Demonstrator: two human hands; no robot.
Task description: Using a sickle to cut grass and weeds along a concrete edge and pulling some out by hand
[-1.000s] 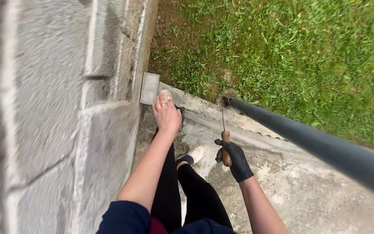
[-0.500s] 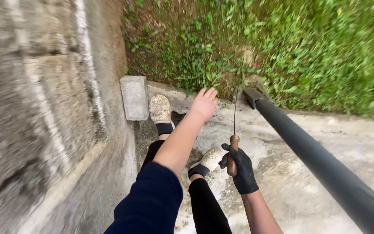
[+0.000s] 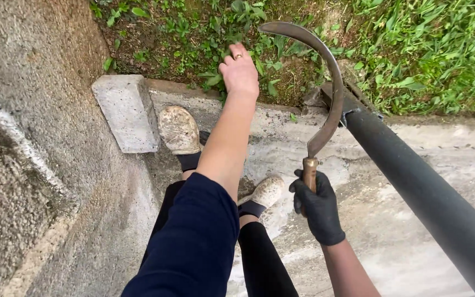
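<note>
My right hand point(image 3: 318, 204), in a black glove, grips the wooden handle of a sickle point(image 3: 328, 82). Its curved dark blade arcs up and to the left over the edge of the concrete. My left hand point(image 3: 239, 70) is bare, wears a ring, and reaches down among low green weeds point(image 3: 210, 33) at the border of the slab; whether it grips any stems I cannot tell. My two feet in dirty pale shoes point(image 3: 179, 130) stand on the concrete below.
A rough stone wall point(image 3: 34, 143) rises on the left, with a grey concrete block point(image 3: 126, 111) at its foot. A thick dark pipe point(image 3: 424, 192) runs diagonally on the right. Grass point(image 3: 435, 49) covers the ground beyond the slab point(image 3: 413, 148).
My view has dropped closer to the ground. My left hand moved from near the block out to the weeds. The sickle turned so its curved blade shows broadside.
</note>
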